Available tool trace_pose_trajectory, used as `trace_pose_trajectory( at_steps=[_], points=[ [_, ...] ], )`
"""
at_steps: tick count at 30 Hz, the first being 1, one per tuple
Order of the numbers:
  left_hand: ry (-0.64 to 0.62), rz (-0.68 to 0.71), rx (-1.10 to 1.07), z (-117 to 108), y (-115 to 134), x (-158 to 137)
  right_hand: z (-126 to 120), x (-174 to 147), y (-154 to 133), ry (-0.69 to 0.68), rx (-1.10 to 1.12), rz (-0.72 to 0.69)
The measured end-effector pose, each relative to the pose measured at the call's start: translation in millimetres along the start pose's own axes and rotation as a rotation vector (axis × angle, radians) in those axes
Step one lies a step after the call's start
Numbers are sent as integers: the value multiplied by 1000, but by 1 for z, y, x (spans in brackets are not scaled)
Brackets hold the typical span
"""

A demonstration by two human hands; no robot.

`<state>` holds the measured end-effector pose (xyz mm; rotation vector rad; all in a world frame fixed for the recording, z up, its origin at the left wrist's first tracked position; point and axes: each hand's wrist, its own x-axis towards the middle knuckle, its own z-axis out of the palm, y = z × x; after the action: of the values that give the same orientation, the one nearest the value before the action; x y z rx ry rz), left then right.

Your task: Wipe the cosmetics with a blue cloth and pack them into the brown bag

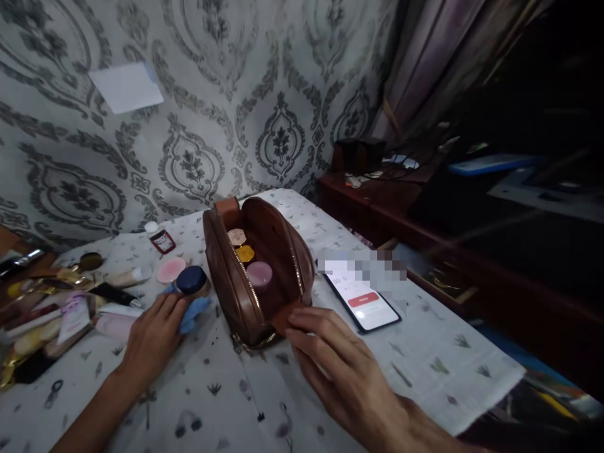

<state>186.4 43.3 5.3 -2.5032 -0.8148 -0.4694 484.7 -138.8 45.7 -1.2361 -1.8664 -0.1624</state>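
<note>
A brown leather toiletry bag (229,277) stands unzipped in the middle of the table. Inside it sit a pale textured lid (236,237), a yellow lid (245,254) and a pink-lidded jar (259,274). My right hand (340,358) pinches the tab at the bag's near end between thumb and fingers. To the left, my left hand (158,327) has its fingers closed over a crumpled blue cloth (194,313). Just beyond those fingers is a jar with a navy lid (191,279); whether they touch it, I cannot tell. A round pink container (171,270) lies behind.
Cosmetic tubes and brushes (70,314) crowd the table's left side. A small bottle with a white cap (160,238) stands near the wall. Right of the bag lies a phone (363,302) with its screen lit. A dark red desk (368,201) borders the table on the right.
</note>
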Motion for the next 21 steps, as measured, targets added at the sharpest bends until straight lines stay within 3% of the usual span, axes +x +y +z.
trace_pose_trajectory(
  at_steps=[4, 8, 13, 17, 19, 21],
  points=[
    [-15, -25, 39, -8, 5, 6, 1, 0, -6, 21, 19, 10],
    [63, -31, -27, -22, 14, 1, -7, 11, -12, 6, -4, -20],
    [166, 27, -131, -27, 28, -15, -15, 70, -2, -178, -166, 45],
    [173, 26, -230, -22, 37, -26, 11, 132, 17, -397, -148, 275],
    [165, -13, -271, -21, 38, -29, 32, 151, 26, -376, -152, 302],
    [163, -50, -305, -21, 38, -29, 53, 159, 33, -260, -150, 337]
  ],
)
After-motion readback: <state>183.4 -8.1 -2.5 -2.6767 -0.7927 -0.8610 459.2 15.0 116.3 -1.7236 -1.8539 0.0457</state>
